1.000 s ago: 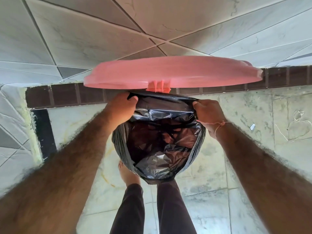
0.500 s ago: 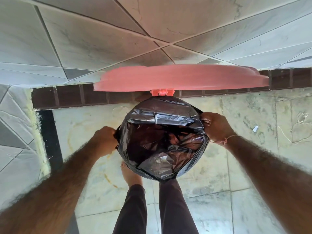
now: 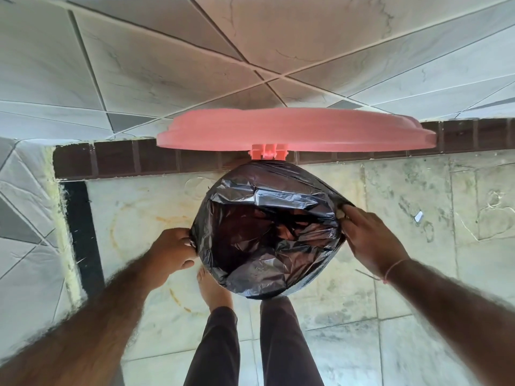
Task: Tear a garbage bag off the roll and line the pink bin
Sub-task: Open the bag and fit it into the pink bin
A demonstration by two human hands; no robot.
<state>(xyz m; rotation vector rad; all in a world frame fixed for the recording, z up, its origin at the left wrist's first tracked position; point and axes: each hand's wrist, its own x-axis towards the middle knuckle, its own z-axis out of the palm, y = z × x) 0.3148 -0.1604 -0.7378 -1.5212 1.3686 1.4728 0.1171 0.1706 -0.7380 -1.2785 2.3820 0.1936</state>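
**Garbage bag stretched over the bin's mouth, both hands at the rim**

Garbage bag [image 3: 267, 235], black and glossy, already sits in the pink bin, whose own wall is hidden beneath the plastic; only the pink lid [image 3: 295, 133] and its hinge [image 3: 268, 151] show, the lid swung up and back toward the tiled wall so the opening stays free. The bag's mouth faces straight up at the camera, so its long axis runs down into the bin, away from the viewer, and the crumpled interior sinks toward a reddish glow at the centre.

Left hand [image 3: 172, 253] pinches the bag's edge at the left side of the rim, fingers curled closed on the film. Right hand [image 3: 370, 240] grips the opposite edge, where a fold of plastic is drawn outward into a taut point. Holding opposite sides like this probably spreads the mouth and pulls the overhang down evenly around the rim. A bare foot [image 3: 213, 291] stands just beside the bin's near side on the stained floor [image 3: 390, 274]; whether it presses a pedal cannot be told.
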